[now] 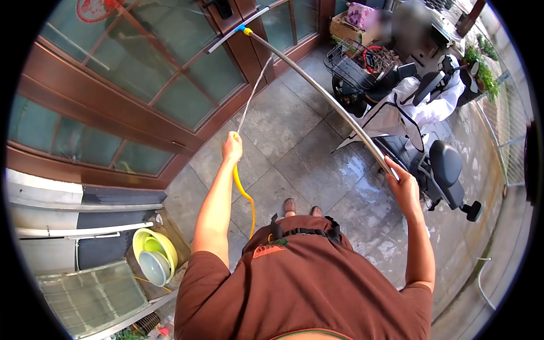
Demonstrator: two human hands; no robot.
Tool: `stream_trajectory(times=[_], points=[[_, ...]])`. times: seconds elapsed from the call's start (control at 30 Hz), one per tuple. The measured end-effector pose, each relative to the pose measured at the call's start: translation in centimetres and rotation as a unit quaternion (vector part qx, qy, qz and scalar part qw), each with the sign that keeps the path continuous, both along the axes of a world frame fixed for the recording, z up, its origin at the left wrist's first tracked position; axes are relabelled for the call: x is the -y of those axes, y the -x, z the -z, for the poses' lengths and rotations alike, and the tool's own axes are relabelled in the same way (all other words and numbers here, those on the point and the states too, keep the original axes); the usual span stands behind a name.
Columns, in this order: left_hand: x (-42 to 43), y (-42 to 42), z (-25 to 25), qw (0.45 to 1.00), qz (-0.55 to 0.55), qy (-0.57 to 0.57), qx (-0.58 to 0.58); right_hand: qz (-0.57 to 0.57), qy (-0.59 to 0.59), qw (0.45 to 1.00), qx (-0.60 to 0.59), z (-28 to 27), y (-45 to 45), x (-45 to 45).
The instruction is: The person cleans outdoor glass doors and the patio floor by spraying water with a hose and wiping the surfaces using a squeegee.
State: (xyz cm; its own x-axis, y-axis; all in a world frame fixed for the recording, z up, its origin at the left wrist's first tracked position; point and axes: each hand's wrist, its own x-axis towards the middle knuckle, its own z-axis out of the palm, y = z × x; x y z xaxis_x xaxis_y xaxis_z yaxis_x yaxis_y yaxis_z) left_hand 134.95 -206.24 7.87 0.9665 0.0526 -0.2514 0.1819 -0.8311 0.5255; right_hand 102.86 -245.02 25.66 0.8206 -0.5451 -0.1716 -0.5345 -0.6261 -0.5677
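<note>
My left hand (232,148) is closed round the end of a yellow hose (243,191), and a stream of water (253,93) runs from it up toward the brown-framed glass door (195,76). My right hand (403,184) grips the lower part of a long metal pole (328,99). At the pole's far end, a squeegee head (241,28) with a blue and yellow joint lies against or close to the door; contact cannot be made out.
On the right stands an electric scooter (445,164) with a white cover (405,107) and a wire basket (351,62). Basins (154,255) sit at the lower left by a wall. Wet grey tiles (272,136) pave the ground. A cardboard box (345,28) is at the back.
</note>
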Motion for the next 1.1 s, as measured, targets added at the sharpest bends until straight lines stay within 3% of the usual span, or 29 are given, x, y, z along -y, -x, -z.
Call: stream_trajectory(times=[0.57, 0.67, 1.03, 1.1], points=[[0.7, 0.8, 1.5, 0.999, 0.019, 0.038, -0.026, 0.016, 0.036, 0.998, -0.053, -0.3, -2.4, -2.8], [0.0, 0.8, 2.4, 0.999, 0.019, 0.039, -0.020, 0.001, 0.046, 0.999, -0.008, 2.9, -3.1, -2.7], [-0.8, 0.8, 3.0, 0.998, 0.016, 0.050, -0.031, -0.021, 0.047, 0.998, -0.045, 6.1, -7.6, -4.7], [-1.8, -0.2, 6.1, 0.998, 0.034, 0.044, 0.009, -0.017, 0.049, 0.997, -0.050, 8.6, -9.1, -4.6]])
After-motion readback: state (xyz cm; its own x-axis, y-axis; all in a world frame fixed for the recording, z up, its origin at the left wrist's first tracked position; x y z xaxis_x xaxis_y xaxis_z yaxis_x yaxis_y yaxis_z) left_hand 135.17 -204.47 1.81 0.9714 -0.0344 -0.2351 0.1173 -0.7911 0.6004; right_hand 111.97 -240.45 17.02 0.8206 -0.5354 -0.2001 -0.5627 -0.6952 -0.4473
